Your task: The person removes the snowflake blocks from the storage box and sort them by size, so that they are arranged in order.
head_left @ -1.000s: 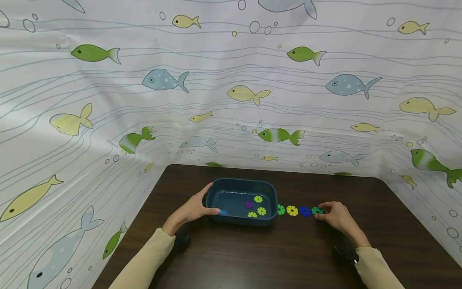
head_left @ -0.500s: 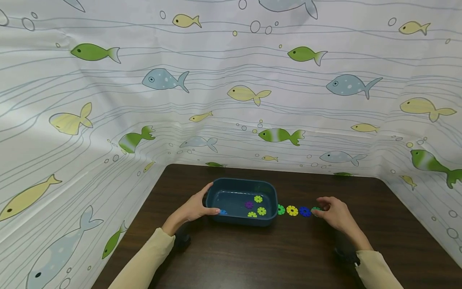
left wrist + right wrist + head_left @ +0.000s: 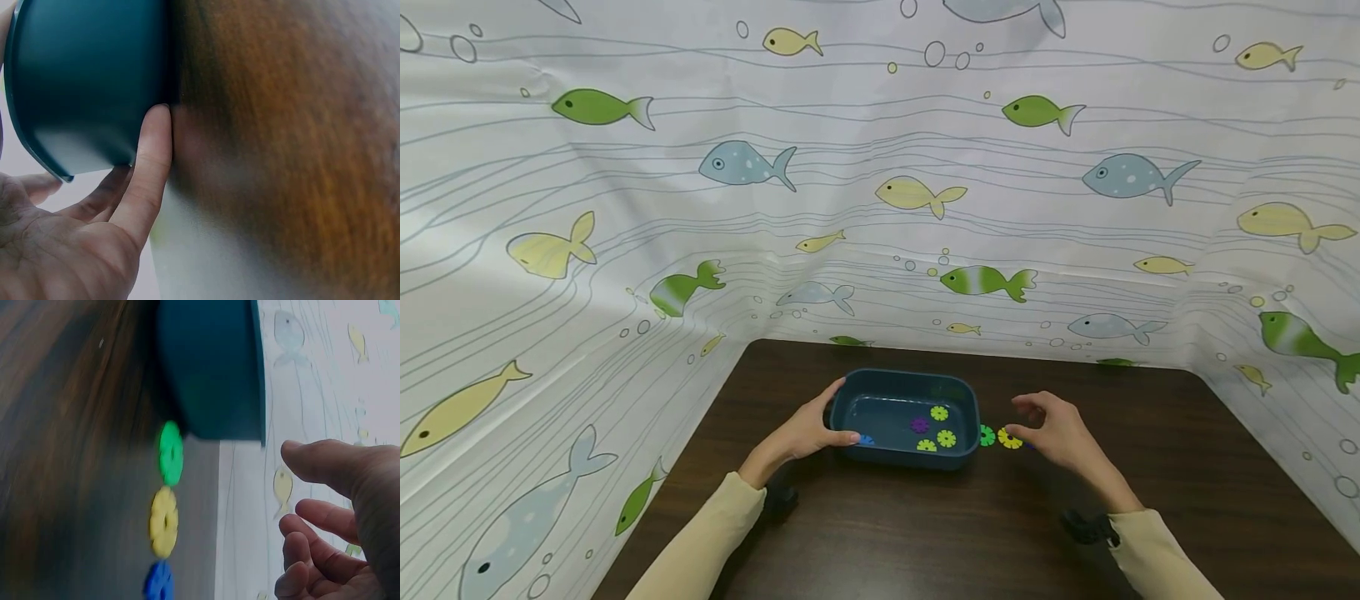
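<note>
left hand (image 3: pixel 805 433), spread wide, grips a dark-blue rectangular plastic tub (image 3: pixel 887 457). right hand (image 3: pixel 1057 428), loosely curled, empty, hovers near a yellow notched plastic disc (image 3: pixel 159 530).

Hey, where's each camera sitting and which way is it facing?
Head: worn on the head, facing forward and down at the table, bin and fish-patterned sheet; left hand, right hand and sleeves show.
Left wrist: on that wrist, facing the bin's outer wall; the left hand shows.
Right wrist: on that wrist, facing the bin, green flower, yellow flower and blue flower; the right hand shows.
Shared: head and right wrist both show the bin and green flower.
</note>
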The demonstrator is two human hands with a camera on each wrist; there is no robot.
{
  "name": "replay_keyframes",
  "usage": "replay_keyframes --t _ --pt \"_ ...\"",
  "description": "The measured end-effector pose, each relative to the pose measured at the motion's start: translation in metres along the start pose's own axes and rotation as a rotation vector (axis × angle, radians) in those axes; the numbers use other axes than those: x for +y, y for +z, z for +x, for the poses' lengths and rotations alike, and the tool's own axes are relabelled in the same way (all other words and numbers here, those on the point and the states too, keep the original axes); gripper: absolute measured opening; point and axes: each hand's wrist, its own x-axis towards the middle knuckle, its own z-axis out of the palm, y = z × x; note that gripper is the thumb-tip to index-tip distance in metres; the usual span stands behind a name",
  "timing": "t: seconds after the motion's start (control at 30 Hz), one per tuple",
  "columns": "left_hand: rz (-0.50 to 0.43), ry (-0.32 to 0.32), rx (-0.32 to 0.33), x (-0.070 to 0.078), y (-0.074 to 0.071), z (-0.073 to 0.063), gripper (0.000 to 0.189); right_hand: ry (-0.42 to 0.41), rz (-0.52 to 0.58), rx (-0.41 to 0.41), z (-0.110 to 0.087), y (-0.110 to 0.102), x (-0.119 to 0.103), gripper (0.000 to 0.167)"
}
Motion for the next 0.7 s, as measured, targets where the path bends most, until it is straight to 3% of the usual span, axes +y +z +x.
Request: replay_keyframes --t 0.37,0.7 --pt "-0.016 0.001 -0.005 -0.001 0.002 0.002 0.121 -0.152 0.034 -0.099 0.031 0.021 -0.048 0.043" --pt "-0.021 0.000 0.006 -0.001 -0.001 0.000 0.120 -0.233 0.071 -0.223 0.049 0.061 -0.089 0.043"
